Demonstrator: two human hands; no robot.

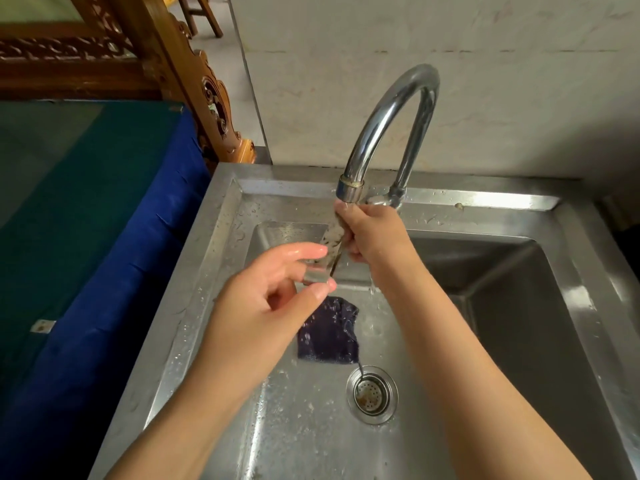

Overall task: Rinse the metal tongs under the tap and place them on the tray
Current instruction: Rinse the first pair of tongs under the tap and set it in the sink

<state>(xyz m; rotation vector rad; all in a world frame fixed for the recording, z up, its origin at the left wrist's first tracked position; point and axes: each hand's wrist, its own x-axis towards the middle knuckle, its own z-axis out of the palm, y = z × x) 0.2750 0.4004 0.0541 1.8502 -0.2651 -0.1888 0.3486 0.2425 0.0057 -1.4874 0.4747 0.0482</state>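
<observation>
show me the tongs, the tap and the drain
tongs (329,242), head view, wet metal middle under the water
tap (384,114), head view, curved spout
drain (372,394), head view, centre of the strainer

Dark purple cloth (329,336) lying wet in steel sink (188,299), just above drain strainer (371,394). Blue-draped surface (121,289) left of sink. Carved wooden frame (194,81) behind. Pale marble wall (485,81) at back.

The single head camera (wide-angle) looks forward and down, close above the sink (211,258), with the tap (386,109) at 12 o'clock.
</observation>
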